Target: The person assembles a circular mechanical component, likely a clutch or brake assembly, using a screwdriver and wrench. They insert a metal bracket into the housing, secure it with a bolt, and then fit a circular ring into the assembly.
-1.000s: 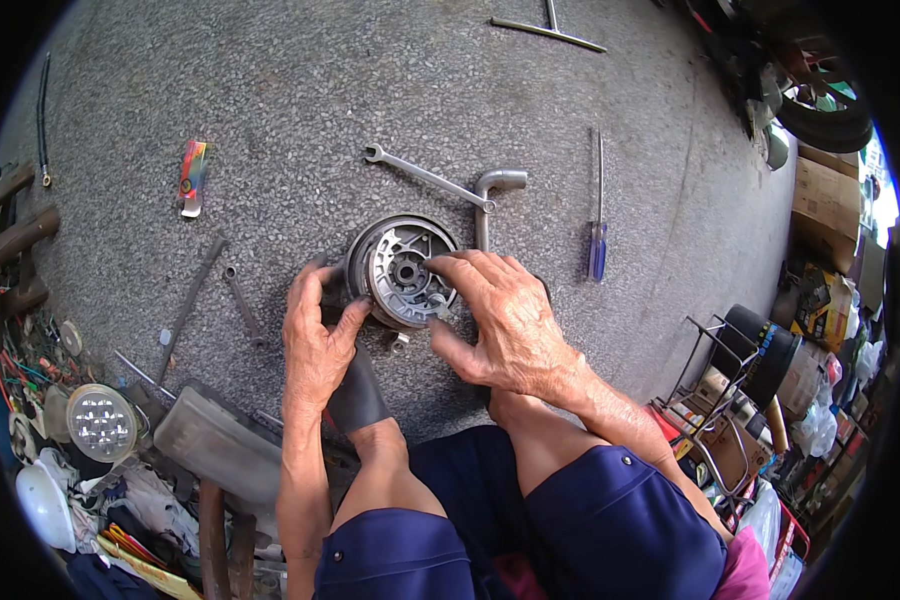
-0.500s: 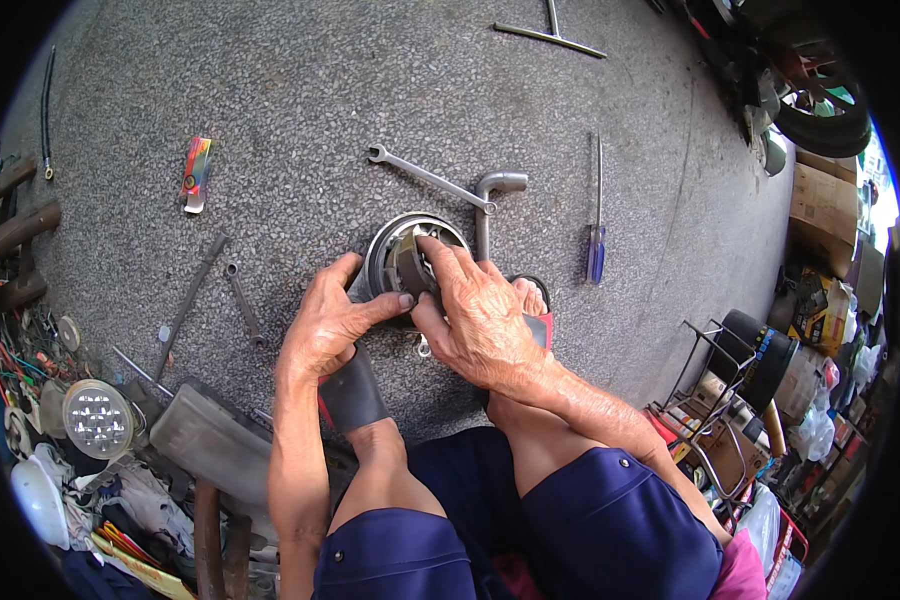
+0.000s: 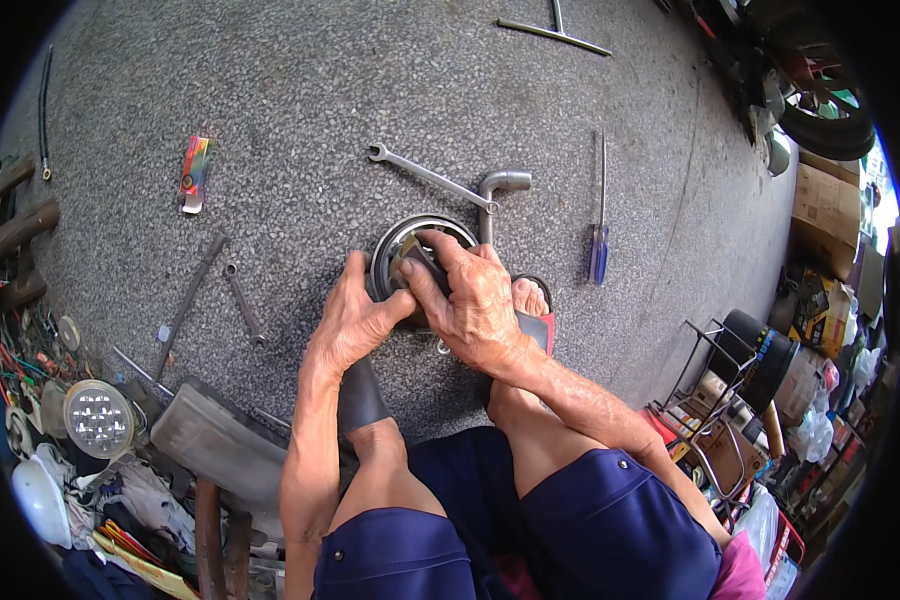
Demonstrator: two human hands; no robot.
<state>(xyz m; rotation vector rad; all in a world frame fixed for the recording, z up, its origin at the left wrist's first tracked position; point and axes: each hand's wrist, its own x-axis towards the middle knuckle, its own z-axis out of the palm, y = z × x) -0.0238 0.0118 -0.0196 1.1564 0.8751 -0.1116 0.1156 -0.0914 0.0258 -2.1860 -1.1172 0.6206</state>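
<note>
Between my feet is a round metal hub [image 3: 428,221] with a ringed rim, probably a brake drum or brake plate. My left hand [image 3: 352,318] grips its left side, fingers along the outer edge and thumb at the near side. My right hand [image 3: 478,308] pinches a dark curved piece [image 3: 411,258], which looks like a brake shoe, between thumb and fingers. It stands tilted inside the rim; my fingers cover much of the hub's inside. Just beyond the hub lie a combination wrench [image 3: 432,179] and an angled socket wrench [image 3: 506,181], their ends touching or overlapping.
A blue-handled screwdriver [image 3: 598,255] lies to the right, a T-shaped bar [image 3: 555,37] far off. A small colourful box [image 3: 194,176], another wrench [image 3: 243,305] and a dark rod [image 3: 193,288] are left. Clutter with a round lamp [image 3: 99,420] and a wire rack [image 3: 720,400] flank me.
The hub and my left hand have shifted slightly right. My right thumb has moved up from the near edge onto the curved piece, which is now tilted differently.
</note>
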